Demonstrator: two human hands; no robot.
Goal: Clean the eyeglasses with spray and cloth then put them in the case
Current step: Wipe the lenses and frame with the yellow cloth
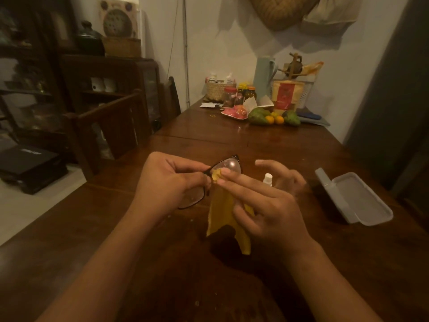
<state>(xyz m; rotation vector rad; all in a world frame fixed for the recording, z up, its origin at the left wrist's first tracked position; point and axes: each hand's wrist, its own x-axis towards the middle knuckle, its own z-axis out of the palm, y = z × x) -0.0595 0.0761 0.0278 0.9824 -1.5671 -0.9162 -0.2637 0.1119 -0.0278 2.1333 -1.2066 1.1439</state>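
A person seated at a dark, polished wooden desk [267, 140] wipes a pair of black-rimmed eyeglasses [228, 164], raised above the desk in both hands. The left hand [167, 182] is closed around the frame near its middle, thumb and forefinger pinching the rim, apparently to steady the lens against the rubbing. The right hand [264, 201] presses a bunched corner of a yellow cleaning cloth [221, 214] against the upper lens between thumb and two fingers [234, 182]; its remaining fingers are spread loose and hold nothing. The rest of the cloth hangs down toward the desk, casting a dark shadow.

A light grey hard-shell glasses case [355, 198] lies open on the desk to the right, well apart from the hands, seemingly ready to receive the glasses. A small spray bottle with a white cap [267, 178] stands just behind the right hand, which hides all but its top.

The lower lens is mostly covered by the left hand, and the temple arms cannot be made out. Whether the lens is wet with spray is not discernible in the dim, warm light. Fruit, jars and packets crowd the desk's far end.
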